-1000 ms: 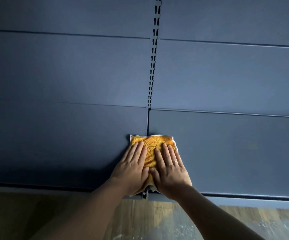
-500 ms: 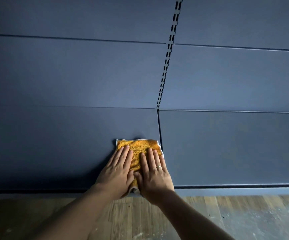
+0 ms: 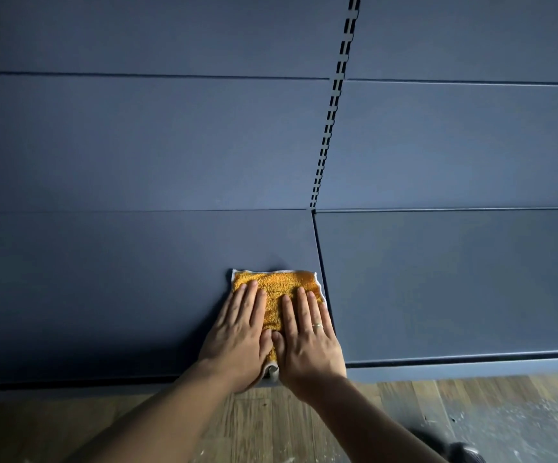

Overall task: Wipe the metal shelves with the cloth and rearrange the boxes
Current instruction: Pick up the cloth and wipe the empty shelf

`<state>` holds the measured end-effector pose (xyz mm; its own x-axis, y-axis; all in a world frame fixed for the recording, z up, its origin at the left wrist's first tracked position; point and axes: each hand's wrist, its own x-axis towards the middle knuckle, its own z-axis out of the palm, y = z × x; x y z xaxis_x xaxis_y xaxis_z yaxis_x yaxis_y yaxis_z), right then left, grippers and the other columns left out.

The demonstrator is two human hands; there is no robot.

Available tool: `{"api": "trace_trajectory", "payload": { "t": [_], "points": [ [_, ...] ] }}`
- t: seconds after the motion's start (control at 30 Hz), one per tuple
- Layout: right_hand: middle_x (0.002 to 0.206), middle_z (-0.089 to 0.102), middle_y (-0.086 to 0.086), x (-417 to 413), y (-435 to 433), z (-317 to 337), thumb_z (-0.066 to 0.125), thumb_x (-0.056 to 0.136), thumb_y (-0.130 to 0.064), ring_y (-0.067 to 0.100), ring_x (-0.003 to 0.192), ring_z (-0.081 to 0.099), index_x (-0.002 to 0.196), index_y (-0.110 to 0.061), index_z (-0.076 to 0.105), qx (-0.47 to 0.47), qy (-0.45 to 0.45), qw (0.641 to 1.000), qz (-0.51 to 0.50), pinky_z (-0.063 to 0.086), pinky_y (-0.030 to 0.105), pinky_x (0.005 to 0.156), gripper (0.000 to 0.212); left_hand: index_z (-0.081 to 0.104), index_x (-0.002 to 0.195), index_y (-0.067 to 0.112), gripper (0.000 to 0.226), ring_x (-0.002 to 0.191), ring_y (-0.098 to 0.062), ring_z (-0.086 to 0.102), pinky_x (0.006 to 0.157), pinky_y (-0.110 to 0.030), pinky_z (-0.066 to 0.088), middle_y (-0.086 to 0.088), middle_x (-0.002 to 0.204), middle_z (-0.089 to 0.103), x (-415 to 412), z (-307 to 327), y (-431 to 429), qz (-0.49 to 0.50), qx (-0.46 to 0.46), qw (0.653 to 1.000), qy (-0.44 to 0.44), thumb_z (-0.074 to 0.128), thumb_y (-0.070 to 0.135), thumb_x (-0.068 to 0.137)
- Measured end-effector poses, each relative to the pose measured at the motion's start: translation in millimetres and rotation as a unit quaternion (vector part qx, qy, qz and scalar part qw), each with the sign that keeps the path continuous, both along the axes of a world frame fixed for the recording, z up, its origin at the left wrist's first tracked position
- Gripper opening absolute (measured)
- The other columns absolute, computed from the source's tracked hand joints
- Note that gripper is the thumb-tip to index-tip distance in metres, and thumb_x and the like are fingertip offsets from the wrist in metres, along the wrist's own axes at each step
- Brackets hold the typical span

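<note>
At the bottom of the frame, the brown wooden plank floor (image 3: 271,429) is showing between my forearms. My left hand (image 3: 237,335) and right hand (image 3: 309,339) are lying side by side at lower centre, fingers straight and close together. Both are pressing flat on the orange terry cloth with a white edge (image 3: 272,289). A thin ring (image 3: 317,326) is sitting on a right finger. The cloth is lying at the right end of the dark blue metal shelf (image 3: 104,279), just beside the seam with the neighbouring dark blue shelf (image 3: 454,279). Beyond, the slotted metal upright (image 3: 334,95) is running toward the upper right between the dark blue back panels (image 3: 137,145).
</note>
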<state>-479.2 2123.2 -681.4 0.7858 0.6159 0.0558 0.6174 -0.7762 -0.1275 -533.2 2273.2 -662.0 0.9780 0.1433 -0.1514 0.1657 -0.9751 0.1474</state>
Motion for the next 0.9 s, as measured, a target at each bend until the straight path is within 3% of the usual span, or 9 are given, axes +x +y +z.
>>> {"api": "trace_trajectory", "payload": {
  "t": [0.1, 0.23, 0.4, 0.5, 0.6, 0.73, 0.9],
  "points": [
    [0.160, 0.033, 0.021, 14.6, 5.8, -2.1, 0.028, 0.105, -0.048, 0.033, 0.151, 0.025, 0.153, -0.006, 0.041, 0.013, -0.021, 1.000, 0.012, 0.016, 0.047, 0.118, 0.065, -0.023, 0.155, 0.010, 0.084, 0.150, -0.025, -0.028, 0.126, -0.043, -0.005, -0.010, 0.161, -0.033, 15.9, 4.0, 10.2, -0.012, 0.011, 1.000, 0.019, -0.030, 0.055, 0.084],
    [0.161, 0.031, 0.022, 42.6, 19.9, -4.9, 0.024, 0.105, -0.051, 0.034, 0.152, 0.021, 0.153, -0.004, 0.040, 0.008, -0.012, 1.000, 0.025, 0.011, 0.046, 0.119, 0.069, -0.021, 0.156, 0.010, 0.085, 0.150, -0.025, -0.029, 0.125, -0.040, -0.011, -0.011, 0.163, -0.029, 39.4, 5.6, 24.6, -0.034, 0.031, 0.998, 0.031, -0.021, 0.053, 0.082],
    [0.168, -0.010, 0.016, 86.2, 37.9, 6.2, -0.007, 0.094, -0.061, 0.029, 0.154, -0.019, 0.162, -0.011, 0.002, -0.017, 0.070, 0.997, 0.040, -0.014, 0.042, 0.123, 0.086, -0.024, 0.154, 0.011, 0.087, 0.151, -0.023, -0.028, 0.125, -0.040, -0.010, -0.009, 0.164, -0.029, 80.7, 4.5, 47.5, -0.037, 0.051, 0.997, 0.048, -0.021, 0.055, 0.078],
    [0.168, -0.015, 0.015, 110.1, 48.4, 9.7, -0.028, 0.081, -0.068, 0.028, 0.155, -0.020, 0.162, -0.013, -0.005, -0.032, 0.079, 0.996, 0.039, -0.015, 0.042, 0.125, 0.100, -0.019, 0.157, 0.012, 0.078, 0.151, -0.022, -0.027, 0.125, -0.039, -0.012, -0.008, 0.164, -0.029, 105.7, 8.5, 58.4, -0.029, 0.043, 0.996, 0.065, -0.005, 0.055, 0.094],
    [0.168, -0.016, 0.014, 131.7, 56.5, 10.4, -0.025, 0.082, -0.068, 0.026, 0.155, -0.021, 0.162, -0.015, -0.007, -0.041, 0.082, 0.995, 0.037, -0.013, 0.042, 0.125, 0.098, -0.012, 0.160, 0.012, 0.070, 0.152, -0.020, -0.026, 0.125, -0.038, -0.011, -0.007, 0.165, -0.027, 126.1, 15.0, 66.2, -0.015, 0.012, 0.997, 0.073, 0.015, 0.046, 0.106],
    [0.169, -0.016, 0.011, 156.9, 66.7, 7.6, -0.022, 0.079, -0.063, 0.024, 0.155, -0.021, 0.162, -0.018, -0.006, -0.040, 0.082, 0.995, 0.036, -0.012, 0.042, 0.126, 0.096, -0.013, 0.160, 0.016, 0.066, 0.151, -0.017, -0.026, 0.125, -0.039, -0.009, -0.002, 0.165, -0.027, 149.5, 8.8, 73.2, 0.018, -0.011, 0.998, 0.062, 0.012, 0.046, 0.106],
    [0.169, -0.015, 0.010, 180.5, 76.6, 4.2, -0.021, 0.079, -0.064, 0.024, 0.155, -0.020, 0.162, -0.018, -0.006, -0.043, 0.078, 0.996, 0.033, -0.012, 0.041, 0.126, 0.097, -0.014, 0.159, 0.014, 0.067, 0.153, -0.021, -0.022, 0.125, -0.039, -0.009, -0.006, 0.166, -0.023, 168.7, 1.1, 79.2, 0.017, 0.036, 0.999, 0.037, 0.012, 0.046, 0.107]
  ]
}}
